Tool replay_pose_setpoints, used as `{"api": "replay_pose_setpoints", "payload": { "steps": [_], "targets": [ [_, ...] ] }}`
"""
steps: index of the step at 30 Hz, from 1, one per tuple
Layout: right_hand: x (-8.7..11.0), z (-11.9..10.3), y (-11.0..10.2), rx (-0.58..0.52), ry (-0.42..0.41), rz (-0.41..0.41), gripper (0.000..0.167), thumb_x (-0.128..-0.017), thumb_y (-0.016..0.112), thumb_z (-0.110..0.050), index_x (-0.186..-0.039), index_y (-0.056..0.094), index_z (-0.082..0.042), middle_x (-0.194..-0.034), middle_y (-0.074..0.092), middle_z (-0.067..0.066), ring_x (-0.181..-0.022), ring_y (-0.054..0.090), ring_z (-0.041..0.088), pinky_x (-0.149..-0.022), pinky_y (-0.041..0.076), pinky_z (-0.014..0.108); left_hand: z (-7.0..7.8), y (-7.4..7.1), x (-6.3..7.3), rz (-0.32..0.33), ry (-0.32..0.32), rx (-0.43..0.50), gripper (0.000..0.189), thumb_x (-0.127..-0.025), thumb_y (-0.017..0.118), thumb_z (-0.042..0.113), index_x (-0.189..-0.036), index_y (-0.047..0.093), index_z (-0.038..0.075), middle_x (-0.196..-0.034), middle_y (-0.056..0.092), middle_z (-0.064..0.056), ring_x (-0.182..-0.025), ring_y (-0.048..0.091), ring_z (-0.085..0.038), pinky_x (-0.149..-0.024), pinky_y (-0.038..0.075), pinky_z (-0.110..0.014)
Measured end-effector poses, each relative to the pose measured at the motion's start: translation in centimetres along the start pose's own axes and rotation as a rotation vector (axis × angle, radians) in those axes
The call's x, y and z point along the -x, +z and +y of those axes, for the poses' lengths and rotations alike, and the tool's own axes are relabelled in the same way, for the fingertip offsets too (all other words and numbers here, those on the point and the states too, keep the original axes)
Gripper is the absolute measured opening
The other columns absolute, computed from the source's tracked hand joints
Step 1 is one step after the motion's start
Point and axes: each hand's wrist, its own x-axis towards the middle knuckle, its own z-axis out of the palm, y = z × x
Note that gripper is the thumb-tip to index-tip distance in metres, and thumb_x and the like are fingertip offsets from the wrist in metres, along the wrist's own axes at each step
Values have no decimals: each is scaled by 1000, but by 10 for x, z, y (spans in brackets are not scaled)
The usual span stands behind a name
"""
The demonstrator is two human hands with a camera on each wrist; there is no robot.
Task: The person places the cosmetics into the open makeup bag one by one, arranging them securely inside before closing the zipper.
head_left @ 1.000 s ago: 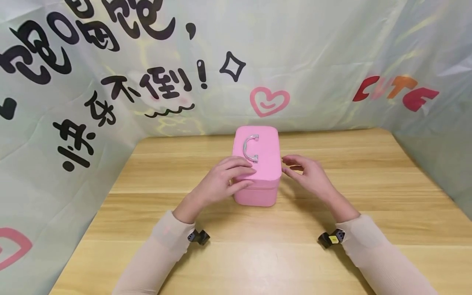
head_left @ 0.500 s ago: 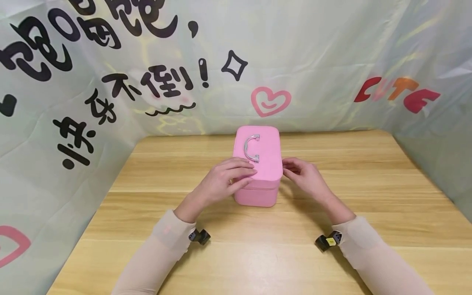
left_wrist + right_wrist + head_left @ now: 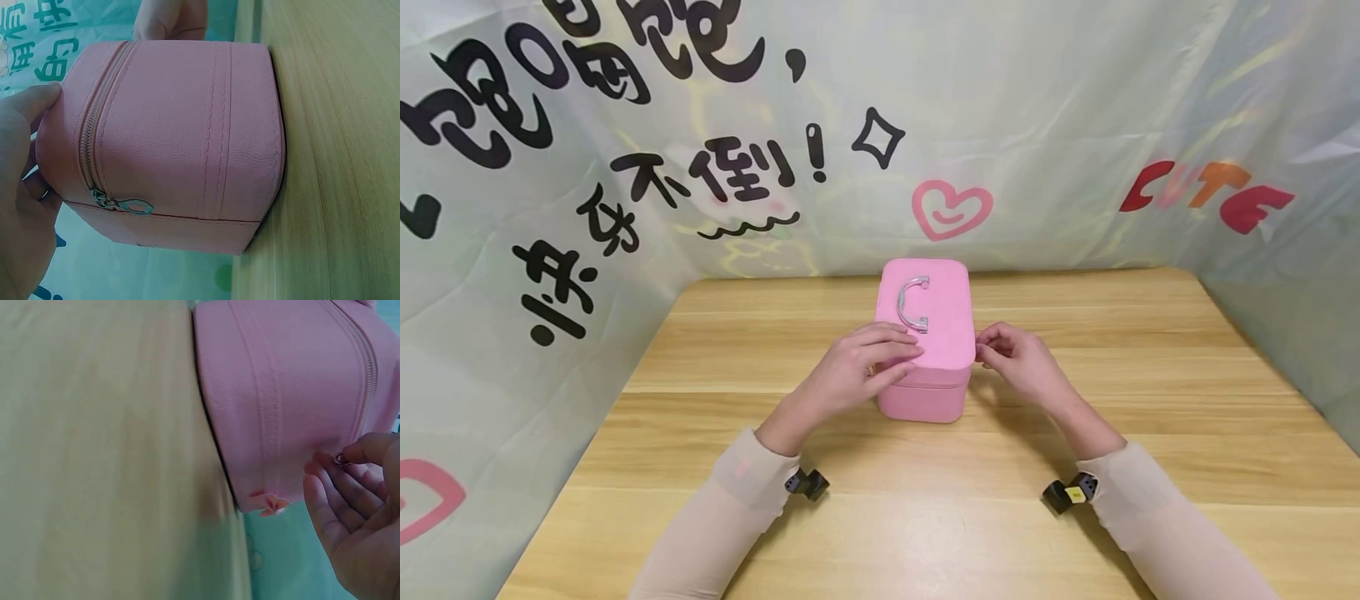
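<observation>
A pink zip-up vanity case (image 3: 925,350) stands on the table, lid down, with a silver handle (image 3: 913,305) on top. My left hand (image 3: 859,363) rests on the lid's near left part, fingers laid across it and thumb at the near edge. At the case's right side, the thumb and forefinger of my right hand (image 3: 369,512) pinch a small metal zipper pull (image 3: 340,459). The remaining fingers are bent loosely beneath. Another zipper pull (image 3: 134,206), with a ring, hangs near the left corner in the left wrist view. The zip (image 3: 90,131) looks done up across the near face.
The wooden table (image 3: 880,533) carries the case toward its back edge. A printed cloth (image 3: 1045,108) with black lettering and a pink heart hangs behind and at both sides. A small pink bow-like ornament (image 3: 270,503) sits low on the case. Wrist cameras (image 3: 807,483) are strapped on both sleeves.
My right hand has come in closer to the case's right side, and its thumb and forefinger have closed on the zipper pull. The left hand and case have hardly moved.
</observation>
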Motion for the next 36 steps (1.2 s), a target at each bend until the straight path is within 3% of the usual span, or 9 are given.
{"api": "replay_pose_setpoints", "payload": {
  "steps": [9,20,27,36],
  "targets": [
    [2,-7,-11,102,-16,-44,18,-98,62,-15,-107,72,-3,-100,72,9,-90,66,21,-78,56,35,1,0,2,-10,-21,-6,25,-89,73,20,-112,74,11,-120,67,-3,-120,56,-17,-107,38,-25],
    [7,-11,-20,198,-73,0,18,-98,63,-18,-103,73,-4,-95,72,6,-78,60,19,-65,50,30,5,1,1,4,-24,-40,25,-88,75,21,-110,75,10,-118,68,-3,-117,57,-16,-106,39,-23],
    [13,-12,-21,249,-140,5,13,-96,65,-13,-102,74,-5,-99,72,6,-86,66,19,-73,55,38,6,4,2,23,-13,-79,24,-88,75,21,-109,75,11,-116,68,-3,-114,59,-17,-105,40,-22],
    [26,-16,-23,264,-212,-12,9,-93,69,-12,-98,75,-10,-96,72,-2,-86,66,13,-71,56,35,6,5,1,25,-46,-72,23,-89,74,22,-110,75,11,-116,68,-2,-114,58,-15,-104,40,-21]
  ]
}}
